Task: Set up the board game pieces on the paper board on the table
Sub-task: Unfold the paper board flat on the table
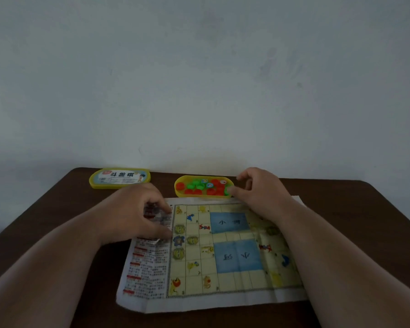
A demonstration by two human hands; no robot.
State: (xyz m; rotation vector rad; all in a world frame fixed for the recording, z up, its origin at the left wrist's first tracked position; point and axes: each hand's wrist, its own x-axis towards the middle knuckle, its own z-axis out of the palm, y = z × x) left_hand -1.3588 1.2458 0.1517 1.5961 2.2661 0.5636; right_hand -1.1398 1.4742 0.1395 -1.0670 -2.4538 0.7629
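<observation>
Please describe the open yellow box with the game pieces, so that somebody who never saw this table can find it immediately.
On the brown table, look beyond the far edge of the paper board. The open yellow tray lies there, right of centre, at the right hand. Unlike the yellow lid to its left, it holds red and green round pieces.
</observation>
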